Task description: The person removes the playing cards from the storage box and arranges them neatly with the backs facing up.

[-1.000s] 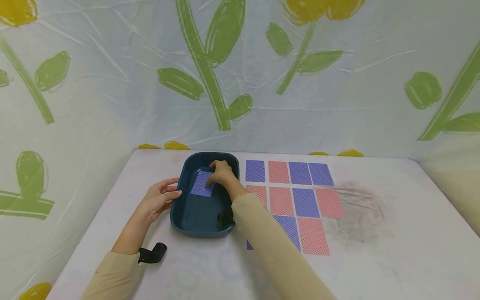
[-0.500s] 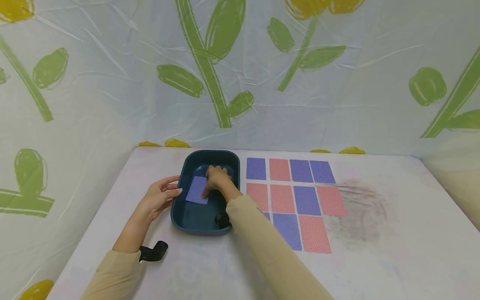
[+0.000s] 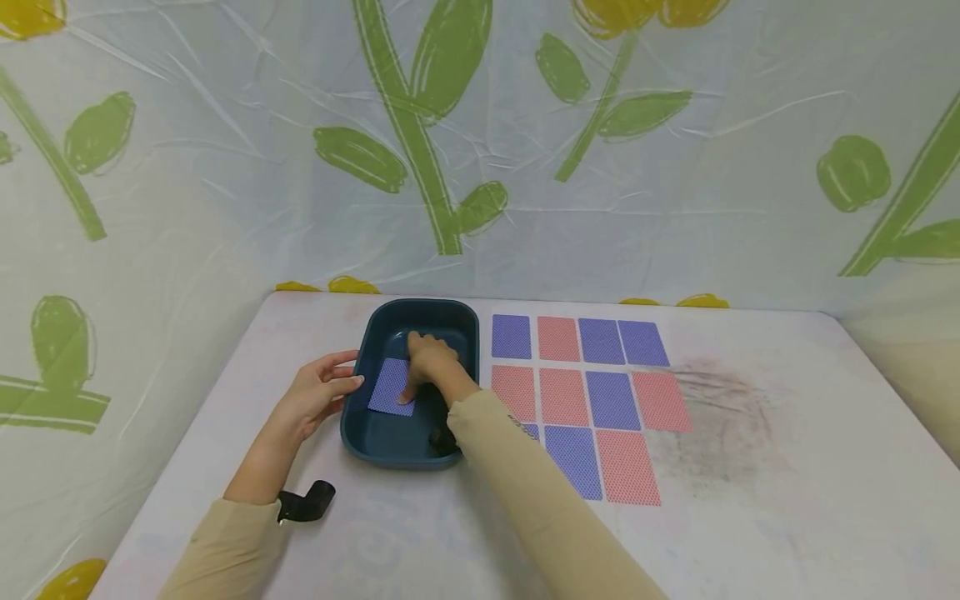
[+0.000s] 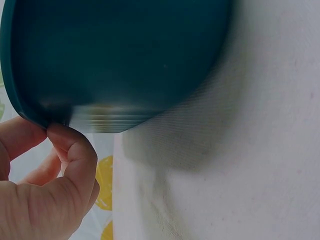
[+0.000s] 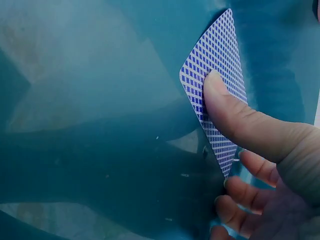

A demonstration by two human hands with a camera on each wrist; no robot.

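A dark teal plastic basin (image 3: 375, 437) stands on the table left of the laid-out cards. My left hand (image 3: 315, 396) pinches its left rim between thumb and fingers; the left wrist view shows the thumb and forefinger meeting at the basin's edge (image 4: 115, 55). Inside the basin is a playing card (image 3: 388, 387) with a blue patterned back. My right hand (image 3: 431, 362) reaches in and grips that card. In the right wrist view the thumb (image 5: 235, 110) lies on the card's patterned face, and the other fingers curl at its edge, partly hidden.
Right of the basin, playing cards lie back up in rows, some blue (image 3: 601, 341) and some red (image 3: 627, 467). My right sleeve (image 3: 540, 492) covers part of the nearest row. A grey smudge (image 3: 720, 425) marks the white tabletop. A flower-print sheet (image 3: 660, 225) hangs behind.
My right hand and the blue card have moved slightly toward me and to the left inside the basin. The left hand has stayed at the rim.
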